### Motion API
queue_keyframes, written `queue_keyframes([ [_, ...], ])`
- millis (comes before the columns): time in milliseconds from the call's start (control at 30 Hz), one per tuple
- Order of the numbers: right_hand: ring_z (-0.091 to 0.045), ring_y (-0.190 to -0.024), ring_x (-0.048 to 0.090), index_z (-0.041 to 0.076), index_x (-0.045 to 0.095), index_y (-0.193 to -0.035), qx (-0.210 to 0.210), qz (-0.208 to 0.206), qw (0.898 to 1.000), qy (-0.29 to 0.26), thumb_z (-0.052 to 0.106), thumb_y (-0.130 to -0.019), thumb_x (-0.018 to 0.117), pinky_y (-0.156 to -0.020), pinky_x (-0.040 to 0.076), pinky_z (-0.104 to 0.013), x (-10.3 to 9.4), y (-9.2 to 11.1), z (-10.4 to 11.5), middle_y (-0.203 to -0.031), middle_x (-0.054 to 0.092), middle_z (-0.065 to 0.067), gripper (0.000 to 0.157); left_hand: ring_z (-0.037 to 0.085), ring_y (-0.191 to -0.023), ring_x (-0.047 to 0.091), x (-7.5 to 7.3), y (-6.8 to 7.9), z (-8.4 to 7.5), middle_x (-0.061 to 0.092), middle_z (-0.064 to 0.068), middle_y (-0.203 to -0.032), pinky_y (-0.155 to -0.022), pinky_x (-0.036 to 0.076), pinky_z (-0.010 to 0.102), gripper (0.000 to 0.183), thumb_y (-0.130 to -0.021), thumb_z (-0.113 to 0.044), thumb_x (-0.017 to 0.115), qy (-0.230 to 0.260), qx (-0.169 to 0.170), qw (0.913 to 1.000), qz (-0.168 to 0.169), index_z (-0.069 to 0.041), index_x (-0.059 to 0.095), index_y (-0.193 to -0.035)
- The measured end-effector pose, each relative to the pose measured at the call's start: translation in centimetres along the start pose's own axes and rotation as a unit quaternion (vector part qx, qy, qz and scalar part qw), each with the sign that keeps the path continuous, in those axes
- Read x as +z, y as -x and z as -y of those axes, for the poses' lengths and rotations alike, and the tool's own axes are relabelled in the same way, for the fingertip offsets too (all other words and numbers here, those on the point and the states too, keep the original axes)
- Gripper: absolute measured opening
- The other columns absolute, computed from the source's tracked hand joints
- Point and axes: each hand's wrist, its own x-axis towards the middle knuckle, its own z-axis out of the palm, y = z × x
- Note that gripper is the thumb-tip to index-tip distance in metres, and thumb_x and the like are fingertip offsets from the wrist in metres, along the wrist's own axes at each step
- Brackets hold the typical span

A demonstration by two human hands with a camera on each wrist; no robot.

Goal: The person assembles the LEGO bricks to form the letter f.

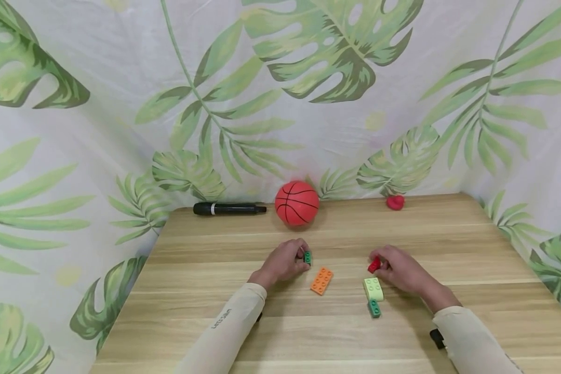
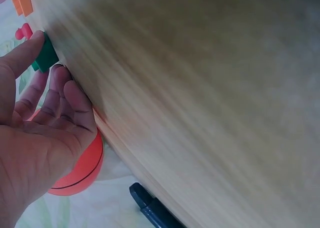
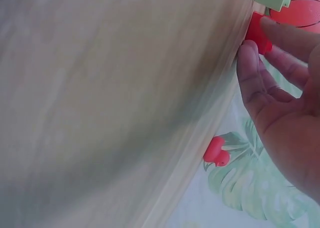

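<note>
Spanning the lower view: wooden table [image 1: 308, 343]. Left hand [image 1: 284, 262], right hand [image 1: 400, 269]: each pinching one small block. Orange block [image 1: 321, 281] lies between them, nearer left; pale-green block [image 1: 373, 290] beside right hand, loose green block [image 1: 374, 308] at its near end. Held green block [image 1: 307, 258]: left fingertips; red block [image 1: 373, 265]: right fingertips.

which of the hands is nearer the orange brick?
Left. The left hand is just to the left of the orange brick and slightly beyond it, not touching; the right hand is farther off to its right, by the pale green block.
</note>
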Motion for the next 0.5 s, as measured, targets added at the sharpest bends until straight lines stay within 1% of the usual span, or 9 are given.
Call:
queue_keyframes([
  [67,-0.010,-0.084,0.060,-0.004,0.069,-0.123,0.013,-0.002,1.000,-0.005,0.011,-0.094,0.082,-0.075,0.053,-0.027,0.12,-0.12,0.16,-0.104,0.072,-0.009,0.035,0.018,-0.100,0.061,0.01,0.01,-0.02,0.068,0.004,-0.109,-0.096,0.055,0.040,0.033,-0.095,-0.018,0.085,-0.003,-0.003,1.0000,0.001,-0.012,0.066,-0.121],
  [133,-0.012,-0.085,0.061,-0.006,0.066,-0.127,0.025,-0.009,1.000,-0.004,0.020,-0.095,0.084,-0.077,0.055,-0.030,0.25,-0.20,0.35,-0.106,0.072,-0.010,0.045,0.018,-0.100,0.062,0.03,0.03,-0.06,0.068,0.004,-0.109,-0.096,0.055,0.040,0.033,-0.095,-0.018,0.085,-0.006,-0.003,1.0000,0.000,-0.012,0.066,-0.121],
  [200,-0.014,-0.088,0.062,-0.005,0.065,-0.127,0.040,-0.020,0.999,-0.001,0.026,-0.094,0.085,-0.079,0.055,-0.033,0.40,-0.24,0.54,-0.108,0.071,-0.012,0.049,0.018,-0.101,0.062,0.08,0.01,-0.07,0.068,0.004,-0.109,-0.096,0.056,0.040,0.033,-0.095,-0.018,0.085,-0.008,-0.004,1.0000,0.000,-0.012,0.066,-0.121],
  [233,-0.015,-0.088,0.061,-0.004,0.066,-0.124,0.046,-0.025,0.999,0.003,0.026,-0.094,0.085,-0.079,0.054,-0.034,0.47,-0.26,0.64,-0.107,0.070,-0.012,0.047,0.018,-0.101,0.063,0.12,0.01,-0.06,0.068,0.004,-0.110,-0.096,0.056,0.040,0.033,-0.095,-0.018,0.085,-0.008,-0.004,1.0000,0.000,-0.012,0.066,-0.121],
  [300,-0.018,-0.088,0.060,-0.001,0.068,-0.115,0.058,-0.032,0.998,0.014,0.024,-0.094,0.085,-0.078,0.053,-0.034,0.56,-0.29,0.81,-0.104,0.067,-0.012,0.038,0.018,-0.102,0.063,0.22,-0.01,0.00,0.069,0.004,-0.110,-0.096,0.056,0.040,0.032,-0.095,-0.018,0.084,-0.008,-0.005,1.0000,0.000,-0.012,0.066,-0.121],
  [333,-0.018,-0.088,0.059,0.000,0.068,-0.111,0.065,-0.034,0.997,0.017,0.021,-0.094,0.085,-0.077,0.052,-0.033,0.60,-0.31,0.86,-0.102,0.065,-0.012,0.032,0.018,-0.102,0.063,0.25,-0.04,0.05,0.068,0.004,-0.110,-0.096,0.056,0.040,0.032,-0.095,-0.018,0.084,-0.009,-0.006,0.9999,0.001,-0.012,0.066,-0.121],
  [400,-0.018,-0.087,0.060,0.000,0.068,-0.108,0.074,-0.035,0.996,0.019,0.015,-0.093,0.084,-0.075,0.051,-0.032,0.62,-0.35,0.93,-0.100,0.064,-0.011,0.027,0.018,-0.103,0.063,0.33,-0.07,0.14,0.068,0.004,-0.111,-0.097,0.057,0.040,0.032,-0.095,-0.019,0.084,-0.009,-0.008,0.9999,0.003,-0.012,0.066,-0.121],
  [500,-0.019,-0.087,0.064,-0.002,0.067,-0.111,0.090,-0.033,0.995,0.008,0.011,-0.091,0.085,-0.076,0.053,-0.033,0.55,-0.38,0.92,-0.099,0.067,-0.011,0.030,0.017,-0.103,0.063,0.40,-0.09,0.22,0.068,0.004,-0.112,-0.096,0.057,0.040,0.033,-0.095,-0.019,0.084,-0.010,-0.011,0.9999,0.004,-0.013,0.066,-0.121],
])
